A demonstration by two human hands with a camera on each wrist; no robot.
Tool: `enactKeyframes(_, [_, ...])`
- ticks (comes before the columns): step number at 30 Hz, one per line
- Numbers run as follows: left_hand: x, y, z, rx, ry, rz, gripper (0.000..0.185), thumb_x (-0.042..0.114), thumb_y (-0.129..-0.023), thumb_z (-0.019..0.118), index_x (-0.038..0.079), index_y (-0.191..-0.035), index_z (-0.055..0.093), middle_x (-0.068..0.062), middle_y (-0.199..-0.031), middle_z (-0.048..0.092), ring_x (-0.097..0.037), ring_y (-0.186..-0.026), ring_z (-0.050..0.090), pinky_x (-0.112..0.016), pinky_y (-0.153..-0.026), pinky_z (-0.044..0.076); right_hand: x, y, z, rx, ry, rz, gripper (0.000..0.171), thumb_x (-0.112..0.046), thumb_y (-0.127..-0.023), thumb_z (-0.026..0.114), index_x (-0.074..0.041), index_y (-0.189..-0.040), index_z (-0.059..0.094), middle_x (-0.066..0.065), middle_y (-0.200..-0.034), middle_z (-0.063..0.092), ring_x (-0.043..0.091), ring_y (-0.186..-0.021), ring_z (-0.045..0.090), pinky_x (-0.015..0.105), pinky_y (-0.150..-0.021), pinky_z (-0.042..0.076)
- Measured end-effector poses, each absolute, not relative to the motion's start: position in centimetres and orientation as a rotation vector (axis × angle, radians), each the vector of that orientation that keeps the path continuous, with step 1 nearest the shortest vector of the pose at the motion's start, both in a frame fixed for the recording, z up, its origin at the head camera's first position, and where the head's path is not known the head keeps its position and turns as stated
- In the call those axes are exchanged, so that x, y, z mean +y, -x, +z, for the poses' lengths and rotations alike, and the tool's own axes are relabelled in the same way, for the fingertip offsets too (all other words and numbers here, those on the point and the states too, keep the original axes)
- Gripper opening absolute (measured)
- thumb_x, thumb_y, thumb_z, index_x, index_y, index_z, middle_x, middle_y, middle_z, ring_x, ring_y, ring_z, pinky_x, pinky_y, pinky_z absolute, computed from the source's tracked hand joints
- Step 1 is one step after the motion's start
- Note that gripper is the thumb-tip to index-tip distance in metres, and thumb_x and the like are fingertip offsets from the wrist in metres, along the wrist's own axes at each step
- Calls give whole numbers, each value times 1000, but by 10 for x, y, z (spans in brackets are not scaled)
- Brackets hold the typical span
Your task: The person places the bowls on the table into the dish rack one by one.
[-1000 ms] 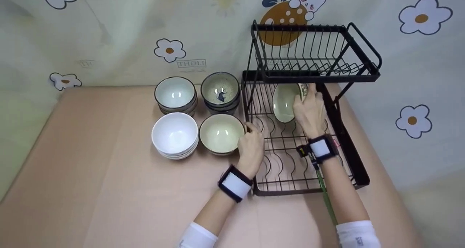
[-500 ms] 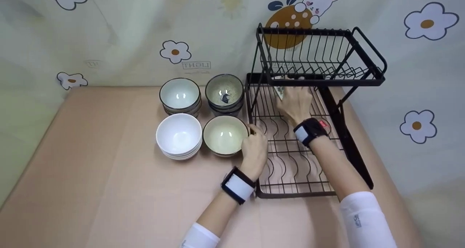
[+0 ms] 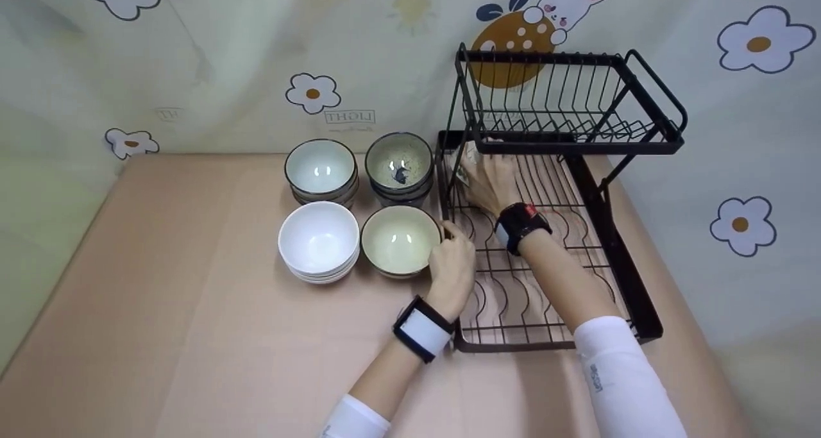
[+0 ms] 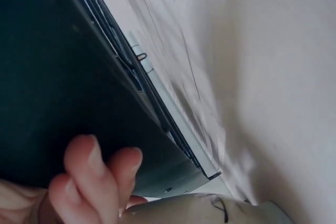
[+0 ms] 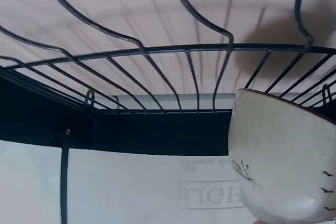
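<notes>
A pale bowl point(image 5: 283, 156) with a dark rim line and painted marks is tilted on its side at the back left of the dish rack's point(image 3: 513, 347) lower tier. My right hand point(image 3: 492, 180) grips it from the right; the upper tier partly hides bowl and fingertips in the head view. My left hand point(image 3: 451, 265) holds the rack's left rim, index finger laid along it, beside a cream bowl point(image 3: 401, 240). In the left wrist view its curled fingers point(image 4: 97, 182) lie before the rack's dark side panel point(image 4: 79, 77), with a bowl point(image 4: 194, 211) below.
Left of the rack stand a white bowl stack point(image 3: 319, 238), a pale blue dark-rimmed stack point(image 3: 321, 167) and a grey speckled stack point(image 3: 399, 162). The rack's upper tier point(image 3: 571, 148) overhangs the back. A patterned cloth point(image 3: 224, 53) hangs behind the table point(image 3: 224, 361).
My right hand has moved left with the bowl, from the middle of the lower tier to its back left corner. The left hand stays at the rim. The head view has shifted slightly.
</notes>
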State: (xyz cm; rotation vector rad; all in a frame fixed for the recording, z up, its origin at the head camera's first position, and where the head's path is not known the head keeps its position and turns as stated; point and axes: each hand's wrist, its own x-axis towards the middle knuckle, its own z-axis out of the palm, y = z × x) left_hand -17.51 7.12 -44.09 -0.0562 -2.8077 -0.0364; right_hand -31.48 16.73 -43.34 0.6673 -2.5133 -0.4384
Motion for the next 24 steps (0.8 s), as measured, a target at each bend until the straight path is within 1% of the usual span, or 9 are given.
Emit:
enactKeyframes(2, [71,175,-441,-2820,58,-10,41,12,-90,53,-16,-121,54,1,-61,64,-9,-51,60,-22,-41,45,163,318,-438,-2449,-670,-485,39,-19,-83,57,-10,-121,54,27,-106,56,41,-89,58,46,-62,50])
enactKeyframes(3, [71,175,-441,-2822,58,1,41,12,-90,53,-15,-121,54,1,-61,64,-8,-51,60,-22,-41,45,159,325,-442,-2326,-630,-472,44,-23,-84,56,-13,-127,49,26,-110,55,41,-91,58,45,-62,50])
enactKeyframes(5, [71,175,-441,-2822,59,9,41,12,-90,53,-15,-121,54,2,-61,63,-8,-51,59,-22,-41,45,155,329,-445,-2273,-612,-519,43,-23,-84,56,-14,-126,52,25,-110,57,38,-88,57,44,-59,48])
enactKeyframes(7, [71,175,-440,-2824,55,-14,41,12,-90,52,-16,-121,53,1,-61,64,-9,-51,60,-22,-41,45,152,332,-447,-2256,-595,-539,44,-26,-83,60,-14,-124,55,25,-113,56,37,-88,57,43,-57,48])
enactKeyframes(10, [71,175,-439,-2824,49,-48,42,12,-90,52,-17,-121,52,0,-61,64,-10,-51,61,-23,-41,46,151,332,-449,-2295,-587,-519,48,-29,-79,66,-16,-124,57,24,-118,54,39,-92,56,45,-58,49])
enactKeyframes(12, [71,175,-439,-2818,51,-55,42,12,-90,53,-17,-120,52,-1,-62,64,-11,-51,61,-23,-41,46,152,332,-449,-2331,-589,-503,50,-29,-79,67,-16,-126,57,24,-121,53,41,-97,55,48,-63,50])
enactKeyframes(14, [71,175,-439,-2814,49,-52,42,13,-90,52,-17,-120,52,-1,-62,65,-11,-51,61,-23,-41,46,152,331,-450,-2358,-606,-499,51,-30,-80,68,-14,-127,56,24,-122,51,43,-103,53,51,-71,50])
enactKeyframes(18, [71,177,-440,-2815,36,-56,42,14,-90,52,-16,-120,53,-1,-62,65,-11,-52,61,-24,-42,47,152,331,-451,-2392,-637,-557,52,-28,-83,66,-11,-130,52,25,-125,49,42,-113,48,52,-88,42])
enactKeyframes(24, [72,176,-441,-2783,18,-114,41,13,-88,53,-16,-118,54,-3,-60,65,-12,-51,62,-25,-41,48,151,332,-454,-2473,-615,-592,53,-24,-86,62,-10,-135,48,24,-129,48,41,-119,44,53,-97,37])
